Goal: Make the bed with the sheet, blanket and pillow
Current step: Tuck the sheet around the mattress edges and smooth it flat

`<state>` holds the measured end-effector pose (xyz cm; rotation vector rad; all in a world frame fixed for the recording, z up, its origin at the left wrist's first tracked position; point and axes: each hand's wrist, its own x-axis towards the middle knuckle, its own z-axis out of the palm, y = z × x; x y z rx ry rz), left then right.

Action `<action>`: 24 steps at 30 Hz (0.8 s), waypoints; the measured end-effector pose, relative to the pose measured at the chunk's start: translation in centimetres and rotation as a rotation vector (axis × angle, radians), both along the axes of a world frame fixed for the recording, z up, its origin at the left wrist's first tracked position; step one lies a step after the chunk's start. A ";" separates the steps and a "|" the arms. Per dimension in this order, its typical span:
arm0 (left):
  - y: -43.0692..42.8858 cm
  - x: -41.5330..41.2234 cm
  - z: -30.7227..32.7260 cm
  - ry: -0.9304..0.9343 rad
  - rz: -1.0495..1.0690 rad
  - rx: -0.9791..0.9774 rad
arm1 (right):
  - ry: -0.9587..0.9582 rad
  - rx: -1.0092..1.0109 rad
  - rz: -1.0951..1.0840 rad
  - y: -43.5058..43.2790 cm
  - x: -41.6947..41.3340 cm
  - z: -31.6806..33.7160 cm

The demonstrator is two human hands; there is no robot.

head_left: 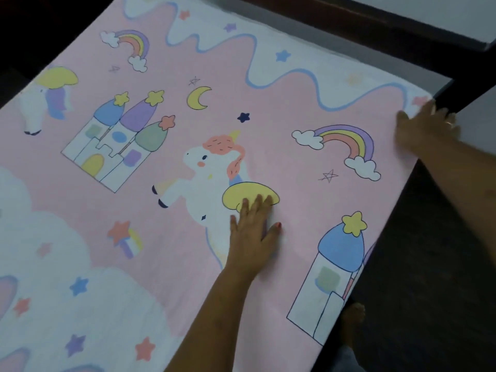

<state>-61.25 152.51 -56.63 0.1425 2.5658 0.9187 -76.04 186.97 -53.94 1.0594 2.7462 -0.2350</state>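
- Two hands rest on a pink sheet (281, 146) that is spread flat over the bed and covers nearly all of the view.
- Left hand (253, 229): palm down with fingers straight and slightly spread, it presses on the sheet at the printed unicorn (206, 178), its fingertips on the yellow wing.
- Right hand (426, 130): it lies on the sheet's far corner beside the printed rainbow (346, 143), fingers stretched out and loosely apart; a ring shows on one finger. Whether any finger tucks under the edge I cannot tell.
- Sheet pattern: castles, stars, a moon, clouds, and a wavy blue line near the far edge.
- Beside the sheet's right edge the dark bed frame (418, 251) runs along, and a bare foot (353, 322) stands on the floor near the sheet's lower castle.
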 end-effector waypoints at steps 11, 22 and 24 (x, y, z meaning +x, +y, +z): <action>-10.2 2.1 -0.7 0.115 0.618 -0.298 | 0.085 -0.232 1.265 -34.3 12.0 -4.3; 0.3 -2.5 -0.9 0.143 0.164 -0.390 | 0.036 -0.047 1.036 -18.6 2.6 -4.2; 3.2 -3.9 -0.9 0.116 0.082 -0.359 | 0.045 -0.011 0.947 -14.6 0.9 -4.2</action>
